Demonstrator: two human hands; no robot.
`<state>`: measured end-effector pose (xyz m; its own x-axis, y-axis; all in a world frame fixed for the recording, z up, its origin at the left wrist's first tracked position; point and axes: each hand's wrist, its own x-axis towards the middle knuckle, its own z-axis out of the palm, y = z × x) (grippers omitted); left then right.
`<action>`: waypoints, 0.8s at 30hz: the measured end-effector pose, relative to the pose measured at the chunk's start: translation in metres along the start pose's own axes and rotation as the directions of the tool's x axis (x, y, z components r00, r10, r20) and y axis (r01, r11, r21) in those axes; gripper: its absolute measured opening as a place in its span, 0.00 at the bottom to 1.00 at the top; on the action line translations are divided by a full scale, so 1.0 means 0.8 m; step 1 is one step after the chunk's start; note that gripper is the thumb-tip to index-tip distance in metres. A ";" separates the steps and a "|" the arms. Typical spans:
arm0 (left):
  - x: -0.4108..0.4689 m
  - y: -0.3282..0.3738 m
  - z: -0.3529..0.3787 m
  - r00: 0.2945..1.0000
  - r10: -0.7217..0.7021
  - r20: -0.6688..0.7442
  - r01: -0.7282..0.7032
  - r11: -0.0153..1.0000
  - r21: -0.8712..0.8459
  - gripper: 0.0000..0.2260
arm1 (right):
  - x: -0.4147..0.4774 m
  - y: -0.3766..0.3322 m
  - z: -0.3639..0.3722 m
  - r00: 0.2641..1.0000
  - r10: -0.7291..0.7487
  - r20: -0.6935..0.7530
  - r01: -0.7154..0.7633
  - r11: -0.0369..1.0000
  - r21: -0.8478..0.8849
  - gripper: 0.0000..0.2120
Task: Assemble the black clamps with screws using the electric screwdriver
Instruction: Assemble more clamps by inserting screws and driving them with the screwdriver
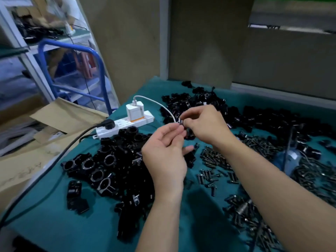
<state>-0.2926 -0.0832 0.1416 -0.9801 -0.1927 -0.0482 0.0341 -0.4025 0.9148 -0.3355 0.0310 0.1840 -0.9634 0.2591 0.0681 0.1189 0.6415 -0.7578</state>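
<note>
Both hands are raised over the green worktop (54,224). The right hand (205,124) pinches a small black clamp (181,122) between thumb and fingertips, and the left hand (163,151), palm up with fingers curled, pinches the same clamp from the near side. More clamps lie in a left pile (109,164) and a far pile (196,104), with screws (214,160) scattered under the right forearm. A power strip (125,125) with a charger (134,110) sits at the left edge.

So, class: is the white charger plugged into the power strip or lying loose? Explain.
Plugged in: the white charger stands upright, seated on the power strip, white cable leaving its top.
</note>
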 end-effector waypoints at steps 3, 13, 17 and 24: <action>0.010 -0.017 0.052 1.000 0.004 0.012 -0.006 0.991 0.131 0.05 | 0.009 0.047 -0.030 0.991 0.116 -0.061 -0.122 0.987 -0.105 0.13; 0.036 -0.109 0.134 0.914 0.276 0.299 -0.400 0.740 0.541 0.28 | 0.104 0.134 -0.050 0.988 0.133 0.083 -0.080 0.884 -0.460 0.44; 0.048 -0.131 0.135 0.871 0.140 0.471 -0.448 0.622 0.643 0.36 | 0.128 0.164 -0.040 0.999 0.004 0.031 0.018 0.742 -0.670 0.34; 0.054 -0.145 0.138 0.902 0.013 0.432 -0.392 0.450 0.803 0.40 | 0.149 0.167 -0.046 0.998 -0.048 -0.042 0.008 0.743 -0.670 0.14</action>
<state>-0.3607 0.0536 0.0775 -0.9678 0.2080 0.1419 0.2421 0.6130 0.7521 -0.4254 0.1741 0.1145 -0.9571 0.2579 0.1321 0.2416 0.9619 -0.1278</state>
